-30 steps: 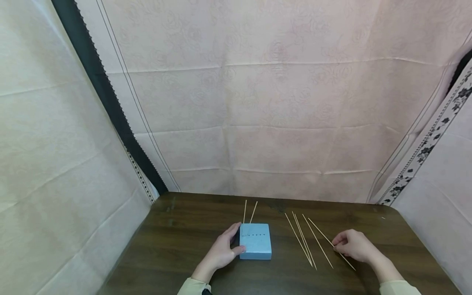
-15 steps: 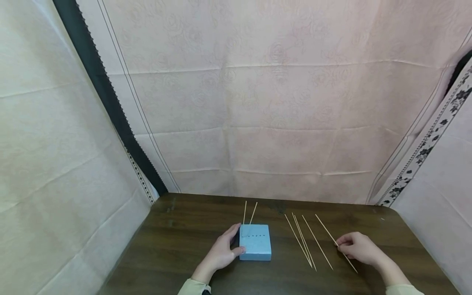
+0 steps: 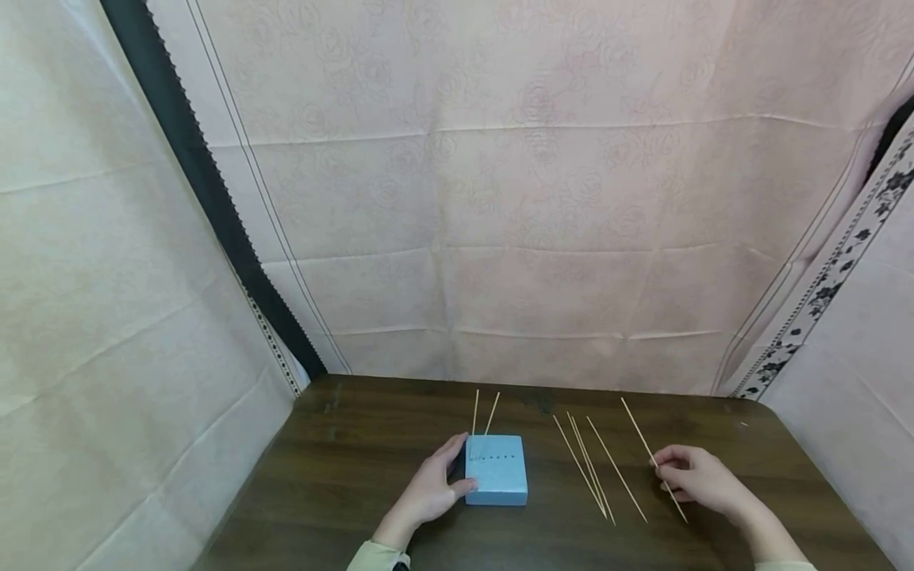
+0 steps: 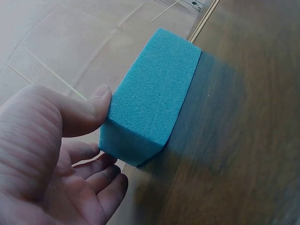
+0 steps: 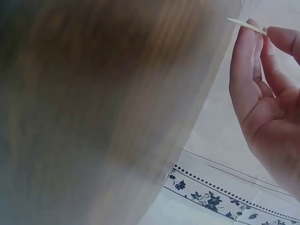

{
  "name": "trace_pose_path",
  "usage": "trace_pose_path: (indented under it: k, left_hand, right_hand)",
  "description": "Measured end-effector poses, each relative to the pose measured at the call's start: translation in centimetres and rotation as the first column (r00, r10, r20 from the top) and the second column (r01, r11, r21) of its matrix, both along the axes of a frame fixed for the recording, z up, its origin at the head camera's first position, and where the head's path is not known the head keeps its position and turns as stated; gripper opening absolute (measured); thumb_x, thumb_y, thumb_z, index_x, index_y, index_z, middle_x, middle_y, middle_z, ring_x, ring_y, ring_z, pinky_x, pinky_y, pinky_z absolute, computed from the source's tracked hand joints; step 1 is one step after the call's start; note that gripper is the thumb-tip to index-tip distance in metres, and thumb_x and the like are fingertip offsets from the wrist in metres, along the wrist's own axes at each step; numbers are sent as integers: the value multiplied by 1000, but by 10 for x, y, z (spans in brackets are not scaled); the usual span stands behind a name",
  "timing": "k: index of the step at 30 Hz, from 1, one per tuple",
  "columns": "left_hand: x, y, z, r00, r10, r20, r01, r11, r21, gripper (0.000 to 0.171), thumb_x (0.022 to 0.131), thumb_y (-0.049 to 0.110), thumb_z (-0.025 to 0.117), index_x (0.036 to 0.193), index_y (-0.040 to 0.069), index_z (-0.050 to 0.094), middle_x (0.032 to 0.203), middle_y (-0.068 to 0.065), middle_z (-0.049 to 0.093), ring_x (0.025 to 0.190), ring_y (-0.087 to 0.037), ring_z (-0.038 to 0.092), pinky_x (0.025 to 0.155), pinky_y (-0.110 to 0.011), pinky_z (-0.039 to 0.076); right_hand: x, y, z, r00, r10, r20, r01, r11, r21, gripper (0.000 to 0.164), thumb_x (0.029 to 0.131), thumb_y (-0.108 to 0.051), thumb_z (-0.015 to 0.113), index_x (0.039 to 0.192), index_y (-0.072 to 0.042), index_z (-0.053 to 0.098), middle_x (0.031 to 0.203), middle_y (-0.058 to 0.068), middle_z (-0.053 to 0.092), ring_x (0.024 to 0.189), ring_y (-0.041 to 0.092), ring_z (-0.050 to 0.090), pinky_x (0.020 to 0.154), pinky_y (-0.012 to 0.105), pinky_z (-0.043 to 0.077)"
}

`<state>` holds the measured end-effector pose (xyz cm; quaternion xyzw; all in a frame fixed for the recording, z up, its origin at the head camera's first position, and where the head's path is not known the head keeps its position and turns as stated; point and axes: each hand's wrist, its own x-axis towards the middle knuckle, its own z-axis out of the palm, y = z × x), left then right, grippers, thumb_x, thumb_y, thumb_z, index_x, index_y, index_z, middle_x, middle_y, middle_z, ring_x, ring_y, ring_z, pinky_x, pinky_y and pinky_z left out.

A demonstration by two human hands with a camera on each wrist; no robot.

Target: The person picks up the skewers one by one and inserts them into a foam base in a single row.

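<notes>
My left hand (image 3: 432, 484) grips a light blue foam block (image 3: 497, 484) by its left side, with the thumb (image 4: 89, 112) against one face. Along the block's top runs a row of small dark holes (image 3: 503, 457). Two thin bamboo skewers stand up from its left part, one nearly upright (image 3: 475, 411) and one leaning right (image 3: 493, 411). On the right side, my right hand (image 3: 696, 478) pinches another skewer (image 3: 638, 428) between thumb and fingertips. In the right wrist view that skewer's pointed end (image 5: 236, 22) sticks out past the fingertips.
Several loose skewers (image 3: 616, 468) lie slanted on the dark wooden table (image 3: 357, 460) between the block and my right hand. A pale cloth (image 3: 543, 238) hangs behind the table, with more cloth at both sides.
The right hand has shifted the pinched skewer rightward, away from the loose ones, and turned it steeper, its far end now reaching farther back. The left hand and block stay in place.
</notes>
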<state>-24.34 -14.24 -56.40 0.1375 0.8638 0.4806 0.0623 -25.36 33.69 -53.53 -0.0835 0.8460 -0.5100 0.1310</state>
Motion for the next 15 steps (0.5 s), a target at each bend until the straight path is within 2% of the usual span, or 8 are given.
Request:
trace_pose_path:
  k: [5, 15]
  left_hand:
    - [1, 0, 1, 1000, -5, -8, 5, 1000, 7, 81, 99, 20, 79, 165, 2, 37, 171, -25, 31, 154, -45, 36, 121, -59, 36]
    - [0, 0, -1, 1000, -1, 0, 1, 1000, -1, 80, 100, 20, 78, 166, 3, 36, 172, -23, 31, 155, -43, 36, 122, -57, 36]
  right_hand:
    - [2, -5, 3, 1000, -19, 13, 20, 997, -72, 32, 107, -8, 60, 126, 18, 56, 109, 17, 72, 92, 27, 72, 75, 39, 66]
    - [3, -26, 3, 999, -35, 28, 39, 982, -182, 38, 109, -10, 58, 135, 17, 49, 116, 20, 72, 96, 30, 74, 76, 41, 66]
